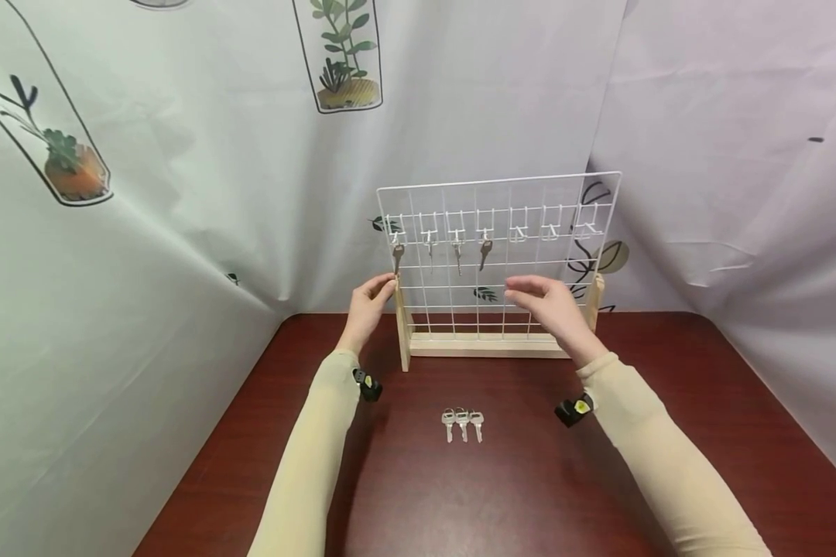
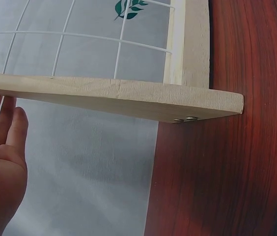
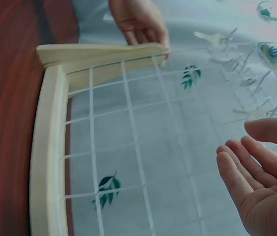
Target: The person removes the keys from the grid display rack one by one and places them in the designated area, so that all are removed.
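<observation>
A white wire grid rack [image 1: 499,181] stands upright in a wooden stand on the table. My left hand [image 1: 368,303] pinches the upper end of the stand's left wooden side post [image 2: 119,93], its thumb and fingertips at the wood. In front of the grid my right hand [image 1: 546,305] is held up with relaxed fingers and nothing in them; its palm [image 3: 271,201] shows in the right wrist view. Several keys hang from the left hooks, among them a dark key [image 1: 485,254] and another at the far left [image 1: 399,259]. Hooks further right [image 1: 549,231] carry no keys.
Three silver keys [image 1: 463,418] lie side by side on the dark red table [image 1: 418,495], nearer than the rack. The stand's wooden base bar [image 1: 488,350] runs along the table. Close behind hangs a pale cloth [image 1: 251,155] printed with plants.
</observation>
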Available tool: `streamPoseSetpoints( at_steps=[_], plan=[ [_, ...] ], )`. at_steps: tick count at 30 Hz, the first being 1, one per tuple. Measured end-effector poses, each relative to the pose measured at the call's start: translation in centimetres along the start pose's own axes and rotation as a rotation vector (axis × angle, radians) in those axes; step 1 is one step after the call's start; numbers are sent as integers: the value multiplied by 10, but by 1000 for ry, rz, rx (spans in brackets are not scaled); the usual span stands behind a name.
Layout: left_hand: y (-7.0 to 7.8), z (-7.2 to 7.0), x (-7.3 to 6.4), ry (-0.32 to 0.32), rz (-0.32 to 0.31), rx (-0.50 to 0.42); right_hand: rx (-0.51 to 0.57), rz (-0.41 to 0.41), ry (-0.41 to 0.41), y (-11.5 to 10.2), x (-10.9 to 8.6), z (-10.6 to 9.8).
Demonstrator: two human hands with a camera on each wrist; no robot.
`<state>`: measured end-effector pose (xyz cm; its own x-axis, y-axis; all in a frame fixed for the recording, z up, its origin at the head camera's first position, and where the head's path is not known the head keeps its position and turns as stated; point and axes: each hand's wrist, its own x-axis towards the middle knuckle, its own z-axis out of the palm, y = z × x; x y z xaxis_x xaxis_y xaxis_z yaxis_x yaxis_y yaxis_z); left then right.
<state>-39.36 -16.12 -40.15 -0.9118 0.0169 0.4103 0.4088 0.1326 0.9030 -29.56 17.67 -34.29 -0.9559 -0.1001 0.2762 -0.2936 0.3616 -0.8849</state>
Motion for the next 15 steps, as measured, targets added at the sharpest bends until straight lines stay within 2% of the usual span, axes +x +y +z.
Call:
streamPoseSetpoints(
  at_steps=[3, 8, 15],
  plan=[
    [0, 0, 1, -1, 4, -9, 38, -15, 13, -8, 5, 0],
    [0, 0, 1, 4, 15, -12, 19, -39, 50, -15, 11, 2],
    [0, 1, 1, 0, 3, -26, 23, -15, 61, -16, 21, 7]
  ],
)
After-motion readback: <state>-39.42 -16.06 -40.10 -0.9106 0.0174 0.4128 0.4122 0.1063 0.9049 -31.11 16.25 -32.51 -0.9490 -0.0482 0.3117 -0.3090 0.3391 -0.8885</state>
